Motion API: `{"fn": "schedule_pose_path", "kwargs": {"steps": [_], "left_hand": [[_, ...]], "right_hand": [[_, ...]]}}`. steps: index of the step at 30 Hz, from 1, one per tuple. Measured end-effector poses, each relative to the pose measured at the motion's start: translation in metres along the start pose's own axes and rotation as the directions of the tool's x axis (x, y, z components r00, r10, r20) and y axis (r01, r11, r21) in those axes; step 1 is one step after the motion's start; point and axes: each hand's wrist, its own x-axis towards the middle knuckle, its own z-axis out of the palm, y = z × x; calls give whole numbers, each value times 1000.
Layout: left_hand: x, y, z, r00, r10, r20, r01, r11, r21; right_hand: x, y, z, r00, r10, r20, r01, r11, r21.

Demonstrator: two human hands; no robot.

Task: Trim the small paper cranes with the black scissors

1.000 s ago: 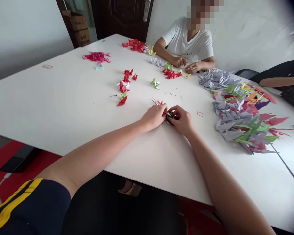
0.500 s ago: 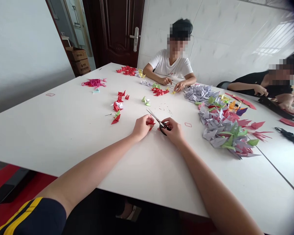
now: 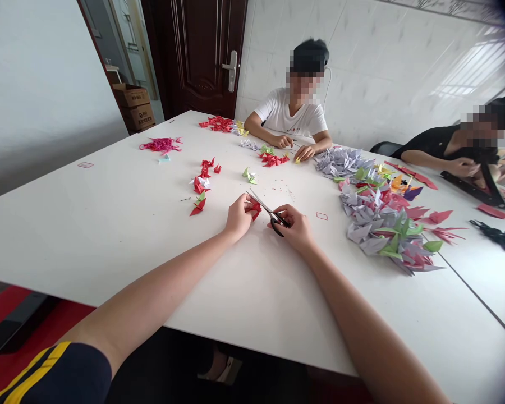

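Left hand [image 3: 238,216] clamped on folded red paper [image 3: 256,210], lower centre of frame. Right hand [image 3: 297,227] closed on black-handled scissors [image 3: 271,214], blades angled toward upper left, just beside the paper. Hands close together over white table [image 3: 109,235]. Grey-and-green paper crane heap [image 3: 379,219] right of both hands.

White table [image 3: 109,224], heaped origami cranes [image 3: 379,216], dark door [image 3: 202,56], cardboard boxes [image 3: 134,109]

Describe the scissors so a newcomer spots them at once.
On the large white table, look at the middle of the side nearest the camera. The scissors sit in the right hand, blades pointing at the red folded paper in the left hand. Their black handles and bare metal blades stand out among the coloured paper shapes.
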Motion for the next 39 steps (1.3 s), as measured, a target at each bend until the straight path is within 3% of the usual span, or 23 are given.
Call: {"fn": "schedule_pose_path", "kwargs": {"steps": [7,17,23,33,39], "left_hand": [[6,-1,-1,987,96,-127,-96,995,3],[8,0,-4,975,99,-198,-108,993,-36],[12,-7,-5,976,69,-206,-80,996,-48],[10,-2,-8,970,36,-239,-53,996,-65],[11,-4,-8,970,72,-231,-76,997,-7]], "right_hand": [[0,0,0,998,-70,6,70,997,-19],[-1,-2,-2,989,-124,-78,124,992,-9],[-4,-6,1,982,-189,-29,189,982,2],[1,0,-6,989,-80,-122,78,997,-22],[3,6,-9,997,-47,-62,47,999,-2]]}}
